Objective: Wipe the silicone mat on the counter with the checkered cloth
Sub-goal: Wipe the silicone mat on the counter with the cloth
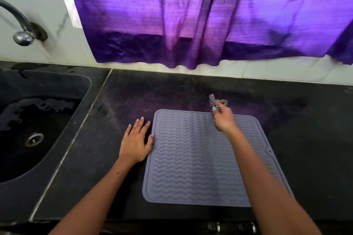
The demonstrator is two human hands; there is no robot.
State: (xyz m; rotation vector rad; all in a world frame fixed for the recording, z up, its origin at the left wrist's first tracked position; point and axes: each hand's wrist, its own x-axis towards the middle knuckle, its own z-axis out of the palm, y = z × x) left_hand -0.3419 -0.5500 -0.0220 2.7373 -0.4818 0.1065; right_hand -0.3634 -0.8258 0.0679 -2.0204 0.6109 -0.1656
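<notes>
Right hand (223, 120) clamps checkered cloth (215, 102) at mat's (191, 158) 12 o'clock edge; left hand (135, 143) flat, fingers apart, on tabletop (315, 139) at 9 o'clock; sink (57, 86) beyond.

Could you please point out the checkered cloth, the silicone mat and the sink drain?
Bunched checkered cloth (212, 101), head view, on its raised end.
Grey wavy-ribbed silicone mat (194, 158), head view, ribbed middle.
Round metal sink drain (34, 139), head view, centre.
</notes>
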